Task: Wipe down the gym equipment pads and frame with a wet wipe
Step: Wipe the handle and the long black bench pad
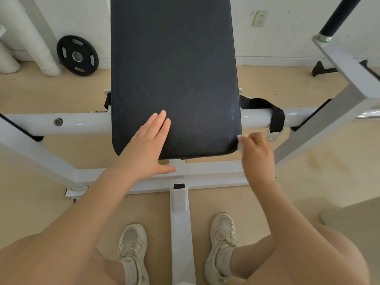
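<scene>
Wipe (239, 140) bunched in curled right hand (257, 153) at pad (174, 79) near corner. Left hand (148, 145) flat, fingers spread, holding nothing. Risk: small wad slips off the edge, skips side.

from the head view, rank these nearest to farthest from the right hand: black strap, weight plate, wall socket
From the right hand, which holds the wet wipe at the pad's near right corner:
1. black strap, looped over the white crossbar just above the hand.
2. wall socket, on the wall at upper right.
3. weight plate, leaning on the wall at far left.
</scene>
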Demonstrator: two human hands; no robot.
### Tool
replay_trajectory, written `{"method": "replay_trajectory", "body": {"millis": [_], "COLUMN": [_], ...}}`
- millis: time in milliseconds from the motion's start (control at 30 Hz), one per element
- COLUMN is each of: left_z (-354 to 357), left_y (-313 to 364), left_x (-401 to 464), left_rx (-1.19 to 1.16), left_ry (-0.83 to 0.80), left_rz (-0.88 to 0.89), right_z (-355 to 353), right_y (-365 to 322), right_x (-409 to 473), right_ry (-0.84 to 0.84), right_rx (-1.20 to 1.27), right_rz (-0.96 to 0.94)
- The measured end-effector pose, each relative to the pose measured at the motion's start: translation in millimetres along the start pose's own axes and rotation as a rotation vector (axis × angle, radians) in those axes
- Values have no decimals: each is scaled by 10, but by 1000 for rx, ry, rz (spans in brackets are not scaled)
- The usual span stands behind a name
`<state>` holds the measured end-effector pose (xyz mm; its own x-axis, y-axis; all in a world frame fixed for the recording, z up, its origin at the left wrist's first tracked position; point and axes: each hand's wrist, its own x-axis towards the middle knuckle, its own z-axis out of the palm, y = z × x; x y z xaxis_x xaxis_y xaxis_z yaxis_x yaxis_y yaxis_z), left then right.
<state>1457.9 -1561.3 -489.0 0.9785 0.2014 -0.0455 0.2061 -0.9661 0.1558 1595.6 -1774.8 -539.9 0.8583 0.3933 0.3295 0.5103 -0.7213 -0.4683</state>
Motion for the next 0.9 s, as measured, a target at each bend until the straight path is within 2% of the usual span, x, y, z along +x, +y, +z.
{"method": "replay_trajectory", "body": {"millis": [67,133,233,433,567,733,833,900], "left_z": [20,20,-11,-147,-370,-745,-1056,-1238], "left_y": [55,101,134,-22,-246,-484,-630,-737], "left_x": [37,73,111,98,312,1120,1563,1736], "left_rx": [5,8,11,-37,-65,-53,-42,-40], "left_ry": [-4,4,20,9,83,257,297,246], "left_rz": [14,16,-1,-60,-89,-39,-80,-144], "right_z": [-63,-35,143,415,221,142,140,141], "right_y": [197,140,-270,-958,-990,-1125,-1257,-1332], "right_x": [58,82,49,32,683,1725,2293,2569], "right_ry": [97,107,68,-128,11,164,179,191], "right_rx": [3,10,10,188,252,383,289,181], "right_rz": [60,68,-56,-314,-268,-226,-276,-316]}}
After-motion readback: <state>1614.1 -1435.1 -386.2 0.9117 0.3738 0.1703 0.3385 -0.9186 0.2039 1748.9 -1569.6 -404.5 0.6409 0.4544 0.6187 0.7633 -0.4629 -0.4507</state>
